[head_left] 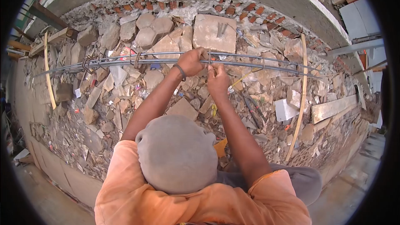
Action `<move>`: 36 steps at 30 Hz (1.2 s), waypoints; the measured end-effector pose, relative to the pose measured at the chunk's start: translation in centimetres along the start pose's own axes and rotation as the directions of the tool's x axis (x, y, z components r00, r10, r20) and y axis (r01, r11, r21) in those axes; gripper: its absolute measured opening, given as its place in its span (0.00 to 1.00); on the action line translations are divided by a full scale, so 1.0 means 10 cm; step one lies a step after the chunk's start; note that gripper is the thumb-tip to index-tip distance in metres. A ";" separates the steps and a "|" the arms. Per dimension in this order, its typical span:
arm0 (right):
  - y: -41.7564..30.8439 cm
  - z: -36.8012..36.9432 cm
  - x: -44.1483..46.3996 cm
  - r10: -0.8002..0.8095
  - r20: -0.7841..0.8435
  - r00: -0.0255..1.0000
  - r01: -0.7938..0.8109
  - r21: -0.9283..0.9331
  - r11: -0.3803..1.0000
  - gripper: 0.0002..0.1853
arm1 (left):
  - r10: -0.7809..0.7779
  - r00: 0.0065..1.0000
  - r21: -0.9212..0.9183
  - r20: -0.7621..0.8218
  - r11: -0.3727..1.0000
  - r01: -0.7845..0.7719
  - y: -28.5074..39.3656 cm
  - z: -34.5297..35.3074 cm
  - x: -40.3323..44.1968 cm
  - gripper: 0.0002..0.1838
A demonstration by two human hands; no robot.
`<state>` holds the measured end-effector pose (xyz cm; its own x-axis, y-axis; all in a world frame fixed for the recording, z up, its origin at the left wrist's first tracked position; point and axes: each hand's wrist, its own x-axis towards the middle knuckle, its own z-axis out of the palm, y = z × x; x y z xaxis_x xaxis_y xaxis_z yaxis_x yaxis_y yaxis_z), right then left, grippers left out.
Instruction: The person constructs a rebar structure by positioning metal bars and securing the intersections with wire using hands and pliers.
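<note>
The person's left hand (192,61) is curled at the long steel reinforcing bars (157,61), which run out to both sides of it; its fingertips are partly hidden, so one cannot tell whether they pinch a bar or the upright stirrup (209,56) just beside them. The right hand (218,82), nearer the body, seems to pinch the lower end of that stirrup between thumb and forefinger.

The step in hand looks like setting this stirrup on the bars, or fastening it there (any tie wire is too fine to make out). The next move would call for holding the stirrup square across the bars with the left hand while the right secures the joint.

Well to the left of the left hand, more stirrups (86,64) hang bunched on the bars; well to the right of the right hand, a single stirrup (263,63) stands alone. Farther out on either side, the bars cross a left batten (50,91) and a right batten (303,96). Just beyond both hands lies a flat slab (204,37) bearing some short metal pieces (221,29), and rubble (109,126) spreads beneath.
</note>
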<state>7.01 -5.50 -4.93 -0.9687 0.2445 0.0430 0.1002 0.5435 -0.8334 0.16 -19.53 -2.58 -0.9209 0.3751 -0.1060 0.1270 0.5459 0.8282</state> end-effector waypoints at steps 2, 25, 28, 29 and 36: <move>0.00 0.01 0.01 -0.019 -0.004 1.000 0.019 0.019 1.000 0.13 | 0.053 0.999 0.039 -0.013 0.998 -0.052 -0.03 -0.02 -0.01 0.15; -0.21 0.16 -0.12 0.169 -0.205 0.964 -0.115 0.252 0.961 0.12 | 0.766 0.643 0.508 -0.019 0.561 -0.654 -0.21 -0.14 0.08 0.12; -0.30 0.11 -0.13 0.354 -0.039 0.934 -0.292 0.487 0.823 0.11 | 0.765 0.644 0.469 -0.027 0.578 -0.668 -0.23 -0.13 0.07 0.12; -0.32 0.08 -0.12 0.363 0.008 0.932 -0.317 0.504 0.803 0.10 | 0.771 0.637 0.455 -0.005 0.569 -0.685 -0.24 -0.14 0.08 0.12; -0.26 -0.16 0.01 0.360 0.201 0.911 -0.410 0.545 0.731 0.11 | 0.698 0.711 0.289 -0.086 0.701 -0.652 -0.12 -0.23 0.20 0.14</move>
<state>7.01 -5.66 -1.89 -0.8919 0.2575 -0.3719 0.3461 -0.1407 -0.9276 -2.63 -21.15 -2.56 -0.5982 0.5832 0.5496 0.7962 0.3548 0.4901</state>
